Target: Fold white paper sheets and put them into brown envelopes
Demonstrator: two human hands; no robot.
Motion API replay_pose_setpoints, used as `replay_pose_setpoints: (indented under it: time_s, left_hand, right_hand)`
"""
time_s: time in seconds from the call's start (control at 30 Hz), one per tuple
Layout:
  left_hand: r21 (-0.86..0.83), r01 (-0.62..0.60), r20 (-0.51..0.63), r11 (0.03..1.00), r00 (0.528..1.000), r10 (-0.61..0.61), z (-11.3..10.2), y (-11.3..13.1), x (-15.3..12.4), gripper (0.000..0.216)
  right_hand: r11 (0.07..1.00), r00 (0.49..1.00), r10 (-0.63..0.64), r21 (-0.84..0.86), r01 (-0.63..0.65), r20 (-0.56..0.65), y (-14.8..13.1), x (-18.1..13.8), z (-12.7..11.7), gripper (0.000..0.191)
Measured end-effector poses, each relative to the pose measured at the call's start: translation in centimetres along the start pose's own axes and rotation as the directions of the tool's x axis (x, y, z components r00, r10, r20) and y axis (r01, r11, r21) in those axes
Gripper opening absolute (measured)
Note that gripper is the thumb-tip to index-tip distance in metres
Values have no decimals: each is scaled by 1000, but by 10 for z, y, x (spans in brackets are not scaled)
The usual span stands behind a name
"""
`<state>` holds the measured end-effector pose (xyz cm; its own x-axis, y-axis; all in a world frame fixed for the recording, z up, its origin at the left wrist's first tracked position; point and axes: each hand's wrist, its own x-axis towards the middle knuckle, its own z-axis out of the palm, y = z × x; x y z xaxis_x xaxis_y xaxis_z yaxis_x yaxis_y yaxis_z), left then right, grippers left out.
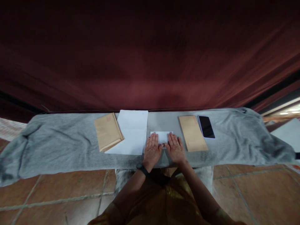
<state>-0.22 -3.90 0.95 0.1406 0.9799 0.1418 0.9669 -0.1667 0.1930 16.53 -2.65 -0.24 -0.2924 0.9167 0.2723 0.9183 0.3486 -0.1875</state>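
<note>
A small white sheet of paper, which looks folded, lies on the grey cloth in front of me. My left hand rests flat on its left part, fingers stretched forward. On the right part lies my right hand, also flat, with the thumbs of both hands close together. Part of the paper is hidden beneath the palms. Left of my left hand are large white paper sheets, partly covered by a stack of brown envelopes. A single brown envelope lies right of my right hand.
A dark-screened phone lies beside the right envelope. The grey cloth covers a long narrow surface and is wrinkled at both ends. A dark red curtain hangs behind it. Brown floor tiles show below.
</note>
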Motion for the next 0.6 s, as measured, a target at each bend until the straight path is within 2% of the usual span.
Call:
replay_pose_setpoints:
  time_s: [0.13, 0.27, 0.43, 0.6]
  left_hand:
    - [16, 33, -23, 999, 999, -33, 0, -1, 2, 63]
    - [8, 83, -40, 997, 996, -83, -1, 10, 5, 61]
    - [-60, -122, 17, 991, 992, 123, 1, 27, 9, 56]
    - [-43, -127, 28, 991, 991, 128, 3, 15, 15, 64]
  right_hand:
    - [1000, 999, 19, -22, -20, -41, 2, 0, 2, 59]
    - [1000, 998, 14, -21, -15, -56, 2, -2, 5, 60]
    - [999, 1000, 5, -48, -6, -27, 4, -4, 7, 58]
    - [999, 1000, 14, -52, -15, -23, 3, -3, 7, 58]
